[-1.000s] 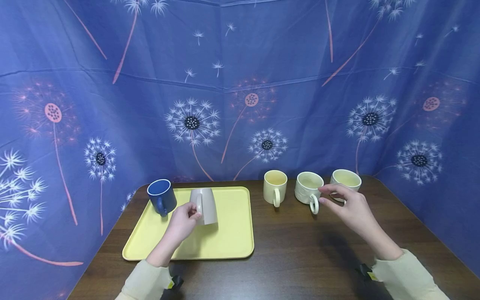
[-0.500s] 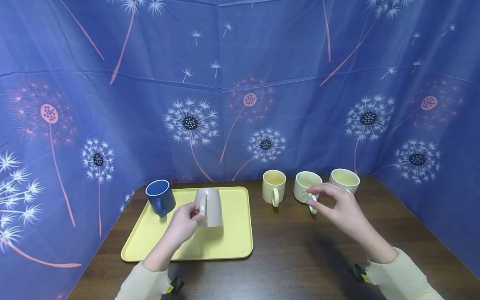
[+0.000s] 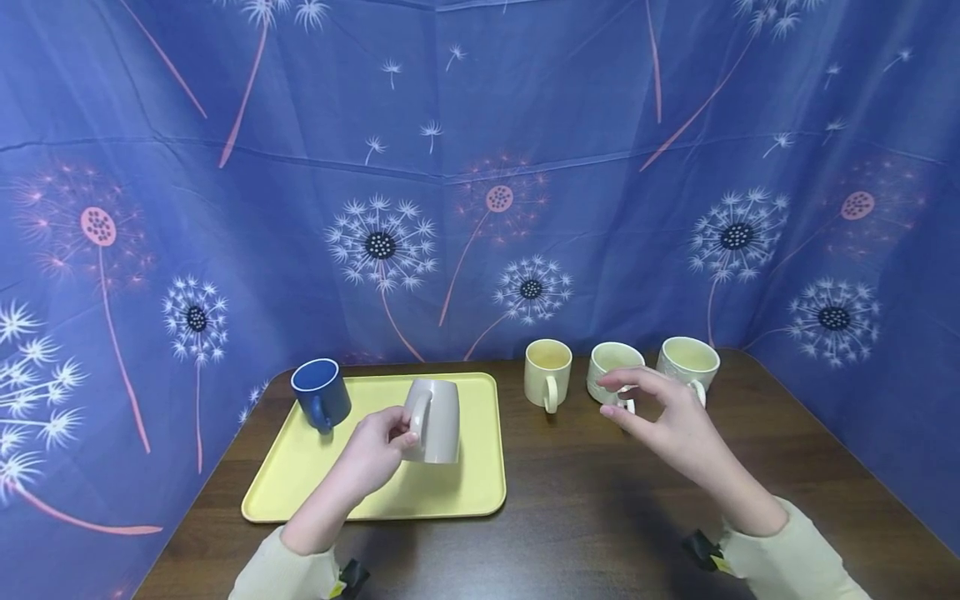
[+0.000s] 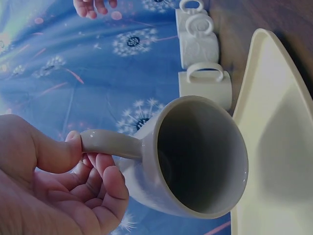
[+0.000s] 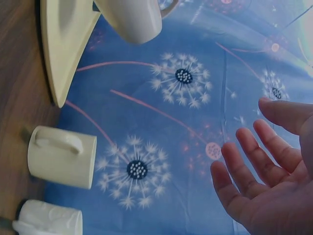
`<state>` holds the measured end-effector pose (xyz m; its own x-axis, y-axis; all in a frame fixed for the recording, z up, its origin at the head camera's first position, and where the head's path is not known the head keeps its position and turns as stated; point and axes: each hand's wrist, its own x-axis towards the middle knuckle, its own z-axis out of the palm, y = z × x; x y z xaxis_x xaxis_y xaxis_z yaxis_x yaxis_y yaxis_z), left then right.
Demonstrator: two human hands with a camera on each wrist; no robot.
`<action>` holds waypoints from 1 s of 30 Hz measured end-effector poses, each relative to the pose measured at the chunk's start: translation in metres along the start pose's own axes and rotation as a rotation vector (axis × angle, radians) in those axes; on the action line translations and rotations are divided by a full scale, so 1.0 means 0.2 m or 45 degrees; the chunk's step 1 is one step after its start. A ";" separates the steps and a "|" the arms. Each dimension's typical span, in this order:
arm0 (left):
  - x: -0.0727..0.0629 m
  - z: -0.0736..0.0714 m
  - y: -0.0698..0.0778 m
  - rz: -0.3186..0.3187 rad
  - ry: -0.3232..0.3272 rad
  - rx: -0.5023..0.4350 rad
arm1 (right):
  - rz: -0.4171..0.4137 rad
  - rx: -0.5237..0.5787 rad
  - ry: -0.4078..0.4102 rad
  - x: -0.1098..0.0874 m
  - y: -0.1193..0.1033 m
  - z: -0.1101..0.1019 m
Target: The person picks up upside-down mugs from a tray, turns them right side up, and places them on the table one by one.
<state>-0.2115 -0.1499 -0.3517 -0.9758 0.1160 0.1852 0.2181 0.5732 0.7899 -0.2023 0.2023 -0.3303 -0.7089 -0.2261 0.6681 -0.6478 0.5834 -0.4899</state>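
My left hand [image 3: 380, 450] pinches the handle of a grey mug [image 3: 438, 423], thumb on one side and curled fingers on the other. The mug hangs over the yellow tray [image 3: 480, 487] with its base up; its dark open mouth shows in the left wrist view. My right hand [image 3: 671, 417] is in the air before the two embossed pale mugs, thumb and fingers apart with nothing between them. It overlaps the nearer embossed mug [image 3: 611, 360] and hides part of its handle. Upright on the tray's back left corner stands a blue mug [image 3: 321, 392].
A plain cream mug [image 3: 542, 379] stands upright right of the tray, in a row with the embossed mug and another pale mug [image 3: 686, 358]. Their handles face forward. Behind the brown wooden table [image 3: 555, 517] hangs a blue dandelion-print cloth [image 3: 450, 250].
My left hand has carried the grey mug rightward over the tray and slightly toward me. My right hand has drifted left, from the far right mug to before the middle one.
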 end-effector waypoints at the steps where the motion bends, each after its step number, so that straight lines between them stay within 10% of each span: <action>1: 0.00 0.00 0.01 -0.003 -0.008 -0.007 | -0.014 0.022 -0.008 0.00 -0.01 0.00; 30: -0.11 0.04 0.16 0.179 -0.299 -0.085 | -0.224 0.193 -0.244 -0.01 -0.11 0.19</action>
<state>-0.1832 -0.1277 -0.3342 -0.9110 0.3796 0.1613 0.3443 0.4846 0.8041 -0.1979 0.1613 -0.3415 -0.6125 -0.4648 0.6394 -0.7893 0.4026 -0.4635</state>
